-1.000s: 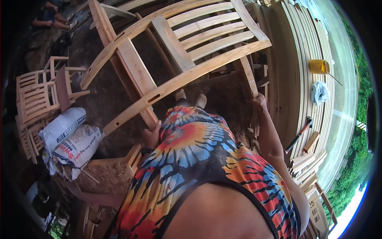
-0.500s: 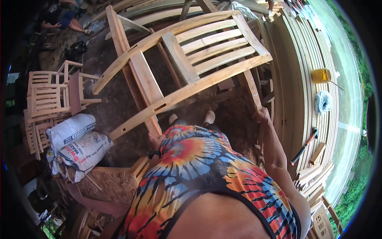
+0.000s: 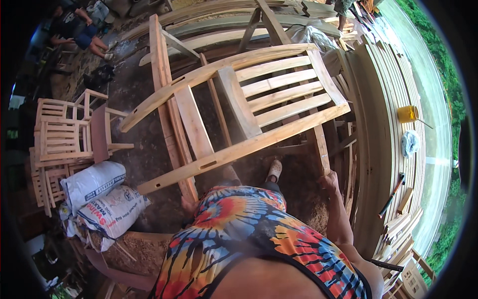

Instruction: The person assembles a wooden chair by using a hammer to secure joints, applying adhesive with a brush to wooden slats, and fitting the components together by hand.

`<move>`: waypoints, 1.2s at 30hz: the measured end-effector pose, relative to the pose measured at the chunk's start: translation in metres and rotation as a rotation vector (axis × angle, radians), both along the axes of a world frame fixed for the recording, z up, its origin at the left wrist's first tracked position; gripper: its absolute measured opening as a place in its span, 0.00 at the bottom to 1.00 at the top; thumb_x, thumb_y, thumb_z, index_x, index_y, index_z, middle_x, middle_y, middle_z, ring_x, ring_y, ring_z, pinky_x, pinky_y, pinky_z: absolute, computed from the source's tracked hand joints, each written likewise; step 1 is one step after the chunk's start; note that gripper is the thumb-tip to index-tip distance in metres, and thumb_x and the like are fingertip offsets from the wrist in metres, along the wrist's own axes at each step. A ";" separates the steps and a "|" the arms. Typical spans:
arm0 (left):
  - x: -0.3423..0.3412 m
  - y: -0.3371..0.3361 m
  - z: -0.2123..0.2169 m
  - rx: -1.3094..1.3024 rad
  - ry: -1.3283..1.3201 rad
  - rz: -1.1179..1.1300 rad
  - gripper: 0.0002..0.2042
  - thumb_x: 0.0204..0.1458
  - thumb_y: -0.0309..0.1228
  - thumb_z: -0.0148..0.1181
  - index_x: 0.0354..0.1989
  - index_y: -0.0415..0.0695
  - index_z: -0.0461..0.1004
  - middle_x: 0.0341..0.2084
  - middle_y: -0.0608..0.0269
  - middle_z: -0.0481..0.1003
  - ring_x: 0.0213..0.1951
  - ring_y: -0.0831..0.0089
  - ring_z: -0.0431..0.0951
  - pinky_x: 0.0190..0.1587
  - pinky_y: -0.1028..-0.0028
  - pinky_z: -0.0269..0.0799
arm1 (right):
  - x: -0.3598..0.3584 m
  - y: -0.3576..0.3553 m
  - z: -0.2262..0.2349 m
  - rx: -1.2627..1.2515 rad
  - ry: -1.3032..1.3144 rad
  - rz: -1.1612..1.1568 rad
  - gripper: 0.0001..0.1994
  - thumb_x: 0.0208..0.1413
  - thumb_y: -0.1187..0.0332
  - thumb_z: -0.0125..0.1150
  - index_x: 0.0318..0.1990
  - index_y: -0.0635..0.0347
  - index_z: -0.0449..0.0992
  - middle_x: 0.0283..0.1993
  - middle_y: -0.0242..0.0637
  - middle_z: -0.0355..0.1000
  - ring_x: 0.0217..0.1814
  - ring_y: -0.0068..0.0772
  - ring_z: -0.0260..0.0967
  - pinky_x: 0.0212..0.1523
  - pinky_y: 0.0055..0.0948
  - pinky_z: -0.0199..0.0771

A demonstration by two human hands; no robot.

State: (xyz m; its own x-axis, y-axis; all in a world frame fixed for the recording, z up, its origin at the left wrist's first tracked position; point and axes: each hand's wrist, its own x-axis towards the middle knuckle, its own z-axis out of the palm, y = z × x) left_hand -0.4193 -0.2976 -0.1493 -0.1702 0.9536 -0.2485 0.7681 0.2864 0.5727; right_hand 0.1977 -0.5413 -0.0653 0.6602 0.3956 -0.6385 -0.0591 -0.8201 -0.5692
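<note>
Chair frame (image 3: 239, 103) sits lower in view than before. Right hand (image 3: 328, 180) still wrapped round right beam (image 3: 321, 149); left hand (image 3: 189, 205) at left beam (image 3: 167, 117), partly hidden, grip unclear.

A sleeveless top (image 3: 239, 212) swirls red, orange, blue and black. Its near neckline (image 3: 304, 268) is black-edged. The right shoe (image 3: 274, 170) looks pale.

A pale wooden frame (image 3: 239, 103), slatted on the right, its gently curved side rails (image 3: 249, 146) slotted toward the left, lies slantwise over there across a long left beam (image 3: 174, 132) and a right beam (image 3: 321, 149) partly hidden beneath it.
</note>
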 end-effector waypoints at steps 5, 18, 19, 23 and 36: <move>-0.037 -0.011 -0.008 0.017 0.192 -0.114 0.52 0.34 0.46 0.82 0.64 0.27 0.60 0.48 0.36 0.77 0.51 0.43 0.78 0.53 0.57 0.75 | -0.028 0.012 -0.005 0.011 0.042 -0.048 0.11 0.39 0.77 0.70 0.34 0.63 0.78 0.22 0.33 0.73 0.20 0.27 0.70 0.20 0.32 0.65; -0.053 0.117 0.098 -0.164 -1.215 0.840 0.45 0.49 0.61 0.68 0.69 0.47 0.59 0.63 0.55 0.67 0.62 0.57 0.68 0.63 0.54 0.65 | -0.021 0.196 0.042 0.480 0.805 -0.583 0.25 0.56 0.53 0.73 0.53 0.64 0.77 0.47 0.38 0.77 0.51 0.40 0.75 0.55 0.42 0.75; -0.054 0.133 0.093 -0.149 -1.223 0.832 0.45 0.49 0.61 0.68 0.69 0.47 0.59 0.63 0.55 0.67 0.62 0.57 0.68 0.63 0.54 0.65 | -0.033 0.217 0.043 0.494 0.810 -0.574 0.25 0.56 0.53 0.73 0.53 0.64 0.77 0.47 0.38 0.77 0.51 0.40 0.75 0.55 0.42 0.75; -0.025 0.167 0.067 -0.242 -0.918 0.786 0.37 0.42 0.61 0.70 0.57 0.53 0.69 0.54 0.61 0.71 0.55 0.61 0.70 0.57 0.61 0.66 | -0.035 0.236 0.021 0.679 0.928 -0.719 0.20 0.61 0.54 0.68 0.52 0.57 0.73 0.48 0.41 0.72 0.51 0.41 0.73 0.52 0.40 0.77; -0.018 0.182 0.089 -0.282 -0.855 0.613 0.33 0.43 0.67 0.66 0.48 0.54 0.75 0.41 0.63 0.75 0.43 0.67 0.76 0.44 0.65 0.72 | -0.027 0.203 0.009 0.611 0.778 -0.545 0.07 0.61 0.59 0.67 0.33 0.47 0.77 0.37 0.26 0.74 0.46 0.35 0.72 0.57 0.46 0.75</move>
